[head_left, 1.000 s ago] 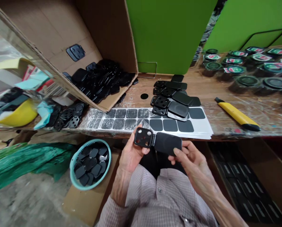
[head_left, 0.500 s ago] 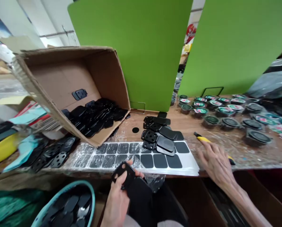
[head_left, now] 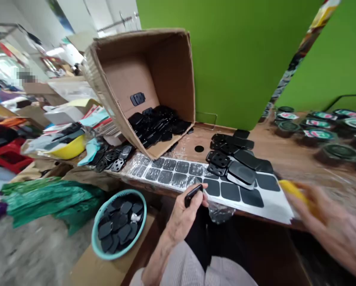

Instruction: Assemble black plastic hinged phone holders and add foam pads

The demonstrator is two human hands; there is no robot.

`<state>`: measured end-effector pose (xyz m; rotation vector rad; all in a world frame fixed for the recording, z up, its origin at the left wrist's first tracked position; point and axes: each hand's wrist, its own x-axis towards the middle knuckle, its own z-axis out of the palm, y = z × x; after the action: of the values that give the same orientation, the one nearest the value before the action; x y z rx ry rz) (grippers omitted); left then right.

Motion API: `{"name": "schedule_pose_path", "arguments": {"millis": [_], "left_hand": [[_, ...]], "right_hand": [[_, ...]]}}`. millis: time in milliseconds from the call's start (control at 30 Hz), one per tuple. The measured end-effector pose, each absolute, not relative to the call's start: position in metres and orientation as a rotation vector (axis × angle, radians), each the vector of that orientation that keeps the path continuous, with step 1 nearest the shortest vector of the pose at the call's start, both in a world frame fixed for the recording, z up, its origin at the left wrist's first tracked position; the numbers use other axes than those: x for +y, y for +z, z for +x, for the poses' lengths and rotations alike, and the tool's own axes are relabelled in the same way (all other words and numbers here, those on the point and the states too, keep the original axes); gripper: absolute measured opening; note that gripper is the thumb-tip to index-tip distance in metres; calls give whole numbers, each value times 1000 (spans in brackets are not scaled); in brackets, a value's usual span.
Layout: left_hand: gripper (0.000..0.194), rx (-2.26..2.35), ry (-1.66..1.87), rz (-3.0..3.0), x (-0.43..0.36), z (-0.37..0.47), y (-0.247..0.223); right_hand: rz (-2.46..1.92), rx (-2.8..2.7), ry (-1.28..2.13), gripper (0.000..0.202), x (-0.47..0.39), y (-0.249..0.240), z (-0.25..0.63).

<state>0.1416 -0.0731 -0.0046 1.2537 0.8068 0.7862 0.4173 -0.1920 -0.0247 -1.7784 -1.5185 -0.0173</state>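
My left hand (head_left: 180, 214) is closed around a small black plastic piece (head_left: 192, 195), seen nearly edge-on, just in front of the table's front edge. At the right, my right hand (head_left: 329, 218) is smeared by motion. Its fingers are wrapped round a yellow-handled knife (head_left: 295, 190); the blade end cannot be made out. Between the hands lies a white sheet (head_left: 276, 198) with rows of dark rounded-square stickers (head_left: 231, 191), its left part under clear film. Loose black plates with holes (head_left: 219, 159) and a grey-black pad (head_left: 242, 172) rest on its far edge.
A tipped cardboard box (head_left: 173, 63) holds a heap of black pieces (head_left: 158, 125). Below left stands a light-blue basket (head_left: 95, 234) of black pieces. Packaged round black items (head_left: 318, 135) stand at the right, before green boards (head_left: 225, 59). A black disc (head_left: 199, 149) lies on the table.
My right hand has picked up the yellow knife from the table. My left hand has turned the black piece edge-on and raised it slightly. The view has swung left.
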Motion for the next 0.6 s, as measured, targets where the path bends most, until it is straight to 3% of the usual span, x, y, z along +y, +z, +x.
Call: {"name": "schedule_pose_path", "arguments": {"millis": [200,600], "left_hand": [[36,825,779,1555,-78,136,-5],[29,832,856,1767,-79,125,-6]], "right_hand": [[-1633,-1837,145,38,-185,8,307],[-1633,-2053,-59,38,-182,14,294]]}}
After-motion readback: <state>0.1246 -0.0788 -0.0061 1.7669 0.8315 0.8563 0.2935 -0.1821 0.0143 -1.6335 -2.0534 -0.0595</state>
